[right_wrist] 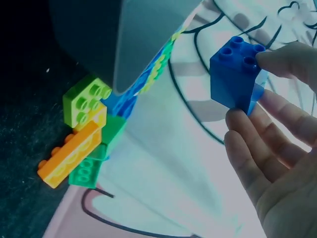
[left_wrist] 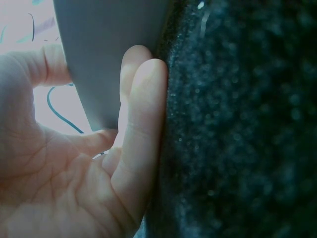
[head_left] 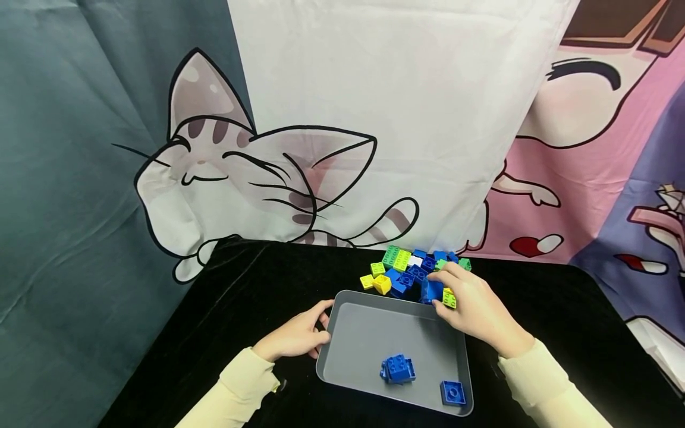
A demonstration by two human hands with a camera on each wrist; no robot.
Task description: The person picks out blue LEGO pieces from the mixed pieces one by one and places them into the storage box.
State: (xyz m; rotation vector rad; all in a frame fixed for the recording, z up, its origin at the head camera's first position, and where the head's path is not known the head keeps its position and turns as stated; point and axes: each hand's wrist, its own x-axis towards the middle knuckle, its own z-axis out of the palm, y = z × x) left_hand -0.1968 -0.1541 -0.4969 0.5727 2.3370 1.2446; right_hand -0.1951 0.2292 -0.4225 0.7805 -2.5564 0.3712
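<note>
Blue plastic is between the thumb and fingers of the right hand (head_left: 476,306); they pinch a tall block (head_left: 431,291), parted only as wide as this block needs; it is just behind the far rim of the grey tray (head_left: 369,333), beside a lime brick (head_left: 449,298) and near the heap of bricks (head_left: 417,273); whether it is fully off the black cloth (head_left: 257,321), I cannot tell. The left hand (head_left: 297,333) grips the left edge of the tray, its fingers bent round this edge and close to the cloth.

For good handling, the pinch should be firm but not hard, and on opposite faces, so that the block does not turn; in the right wrist view most of its studs are uncovered, which seems useful, because their direction is easy to check; the block is better raised well clear of its neighbours and of the rim, since a low path could knock either; the left hand does best to steady the tray without tilting it, because the blue cluster (head_left: 398,368) and the single blue brick (head_left: 453,393) on its floor could, I judge, slide.
</note>
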